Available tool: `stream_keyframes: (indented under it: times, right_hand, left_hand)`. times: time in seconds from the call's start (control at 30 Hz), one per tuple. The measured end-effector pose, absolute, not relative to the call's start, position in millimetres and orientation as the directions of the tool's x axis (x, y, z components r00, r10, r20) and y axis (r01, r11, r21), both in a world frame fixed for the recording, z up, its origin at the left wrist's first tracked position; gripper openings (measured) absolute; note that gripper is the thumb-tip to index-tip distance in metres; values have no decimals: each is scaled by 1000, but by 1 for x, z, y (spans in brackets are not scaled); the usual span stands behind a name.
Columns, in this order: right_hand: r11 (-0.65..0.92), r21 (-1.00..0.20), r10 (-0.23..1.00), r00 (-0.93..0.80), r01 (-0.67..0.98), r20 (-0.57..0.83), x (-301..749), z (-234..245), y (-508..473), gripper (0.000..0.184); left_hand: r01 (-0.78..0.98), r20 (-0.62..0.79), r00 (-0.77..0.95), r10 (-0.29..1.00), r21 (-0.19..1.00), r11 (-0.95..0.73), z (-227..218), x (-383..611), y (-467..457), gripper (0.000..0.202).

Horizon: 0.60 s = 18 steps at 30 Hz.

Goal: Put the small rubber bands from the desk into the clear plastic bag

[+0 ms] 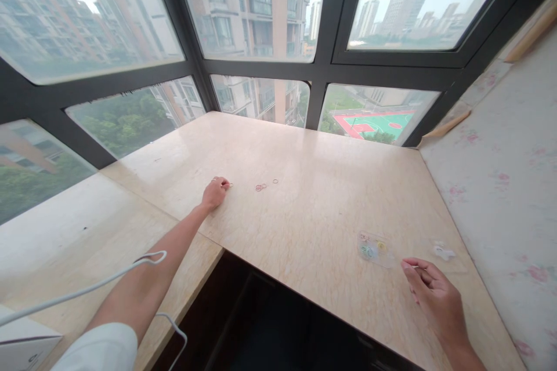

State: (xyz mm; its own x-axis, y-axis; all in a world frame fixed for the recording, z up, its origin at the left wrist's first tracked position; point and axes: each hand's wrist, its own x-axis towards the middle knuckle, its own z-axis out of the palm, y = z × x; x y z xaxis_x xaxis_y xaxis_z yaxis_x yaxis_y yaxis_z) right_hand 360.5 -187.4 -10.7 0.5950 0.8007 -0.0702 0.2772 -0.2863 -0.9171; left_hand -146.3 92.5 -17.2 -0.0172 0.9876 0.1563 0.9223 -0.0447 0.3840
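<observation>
My left hand (215,192) rests over the stone counter at the middle left, thumb and fingers pinched on a small pale elastic band (230,185). To its right lie several small pinkish bands (260,187) in a loose cluster, and a single darker band (275,181) sits just beyond them. A clear plastic box (385,259) at the right holds small bands in pink, green and yellow. Just right of that box, my right hand (435,298) hovers with thumb and forefinger pressed together; what is between them, if anything, is too small to name.
A white star-shaped piece (442,250) lies near the papered wall (513,208). A white cable (87,293) crosses in front of my left forearm, above a white box (26,339). The counter's front edge (304,299) drops to a dark gap. Windows (261,6) line the back.
</observation>
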Motion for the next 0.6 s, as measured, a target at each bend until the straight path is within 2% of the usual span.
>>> stream_keyframes:
  times: [0.23, 0.4, 0.6]
  right_hand:
    - [-317, -894, 808, 584, 316, -80, 366, -19, -189, 43]
    - [-309, -864, 817, 576, 397, -27, 367, -21, -189, 43]
    - [-298, -823, 826, 563, 483, 32, 364, -18, -188, 41]
  left_hand:
    - [904, 125, 44, 991, 418, -93, -12, -149, 94, 16]
    - [891, 123, 30, 992, 446, -82, -13, -147, 97, 13]
    - [822, 129, 19, 992, 563, -88, -6, -137, 90, 10]
